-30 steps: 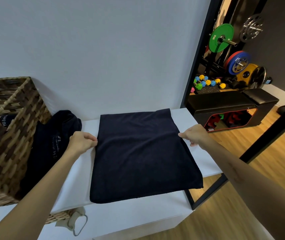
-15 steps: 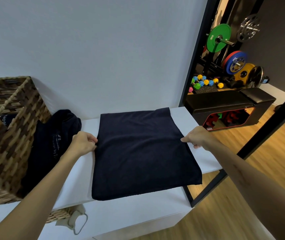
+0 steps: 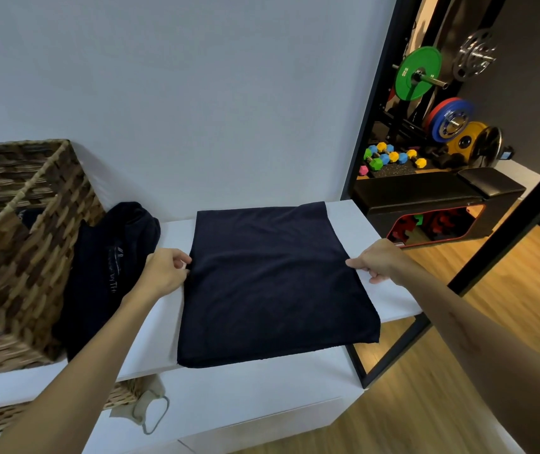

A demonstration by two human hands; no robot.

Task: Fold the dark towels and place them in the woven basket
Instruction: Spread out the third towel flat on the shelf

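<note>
A white shelf top (image 3: 344, 224) stands against a pale wall, with gym weights visible through the opening at right. A dark towel (image 3: 275, 283), folded into a flat rectangle, lies on this surface. The left hand (image 3: 163, 273) pinches the towel's left edge near its midpoint, fingers curled onto the cloth. The right hand (image 3: 378, 260) pinches the right edge opposite, thumb on top and fingers tucked beneath. A woven basket (image 3: 32, 257) sits at far left. A heap of dark towels (image 3: 111, 273) lies between the basket and the flat towel, touching the basket.
</note>
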